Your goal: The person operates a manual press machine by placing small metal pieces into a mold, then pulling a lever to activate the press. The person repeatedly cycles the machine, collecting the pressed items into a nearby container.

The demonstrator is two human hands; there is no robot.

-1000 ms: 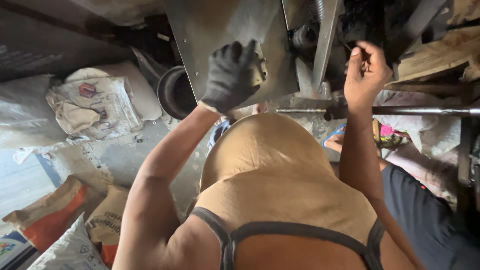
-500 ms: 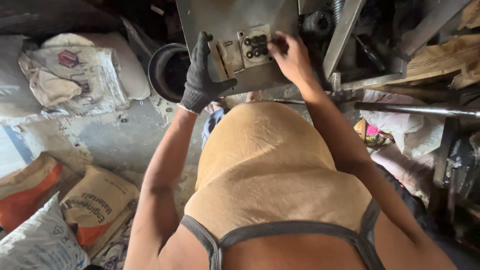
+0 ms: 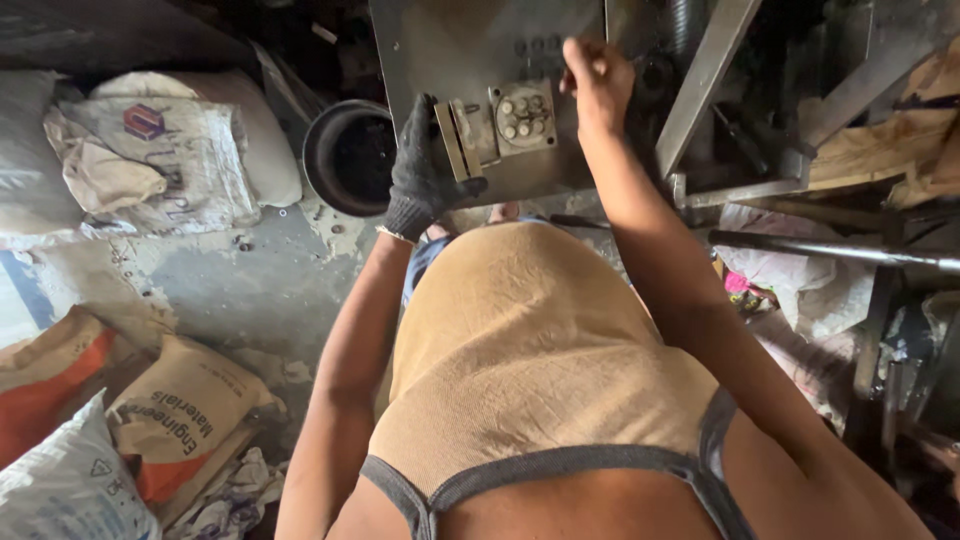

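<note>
My left hand (image 3: 423, 170) wears a black glove and rests on the lower left part of a grey metal plate (image 3: 440, 45), its fingers against a flat brass-coloured bar (image 3: 458, 140). A square block with several round pins (image 3: 523, 116) sits on the plate just right of that bar. My bare right hand (image 3: 597, 78) is closed into a fist above and to the right of the pin block, close to the plate. Whether it grips something thin there is hidden by the fingers. My tan sleeveless top fills the lower middle of the view.
A round black bucket (image 3: 350, 155) stands left of the plate on the dusty concrete floor (image 3: 250, 290). Several filled sacks (image 3: 165, 140) lie at the left and lower left (image 3: 180, 420). A steel rod (image 3: 840, 250), angled metal bars (image 3: 700, 80), rags and wood scraps crowd the right.
The view has shifted, so the plate sits higher and closer. My right hand moved from the pin block up to its right and closed. My left hand slid right against the flat bar.
</note>
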